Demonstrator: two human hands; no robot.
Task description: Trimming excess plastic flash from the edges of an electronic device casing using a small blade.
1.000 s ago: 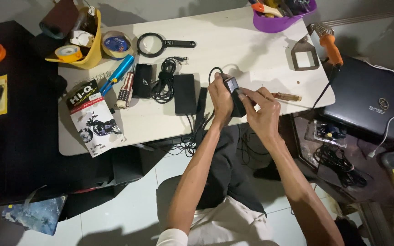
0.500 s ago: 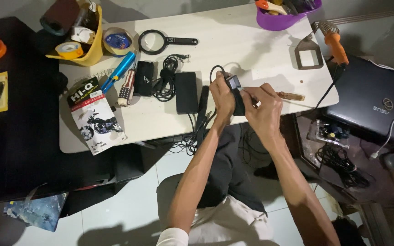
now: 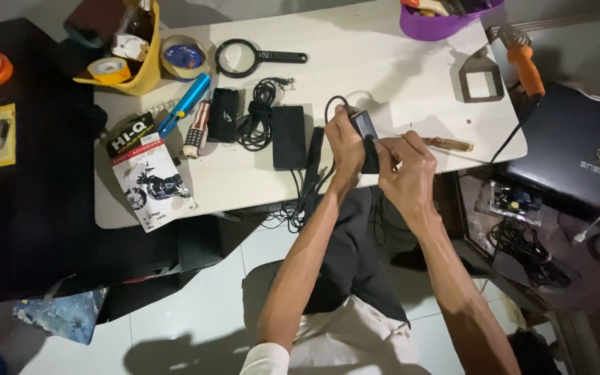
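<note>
The person sits at a white desk [image 3: 397, 76] and holds a small black box-shaped gadget with a shiny dark front [image 3: 367, 142] just above the desk's near edge. The left hand [image 3: 345, 142] is wrapped around the gadget from the side, likely to keep it from slipping. The right hand [image 3: 404, 163] pinches it from the other side with its fingertips, as if working on a small part of it. What those fingertips press on is too small to see. A thin black cord [image 3: 331, 107] loops up from the gadget and lies on the desk behind the left hand.

Just beside the right hand lies a thin brown wooden-handled tool [image 3: 446, 144], close enough to grab quickly. To the left of the hands sit a flat black power brick [image 3: 289, 135] and a black bundled cable [image 3: 258, 121], tied up so it does not tangle. Further left are a blue pen-shaped tool [image 3: 185, 103] and a printed packet with a motorbike picture [image 3: 148, 173], which hangs a little over the desk edge. A black round magnifying glass [image 3: 239, 57] lies at the back. A yellow tub [image 3: 146, 66] in the corner keeps rolls of tape together. An orange-handled soldering iron [image 3: 526, 66] rests by the right edge, well away from the hands, and its black wire hangs down off the desk.
</note>
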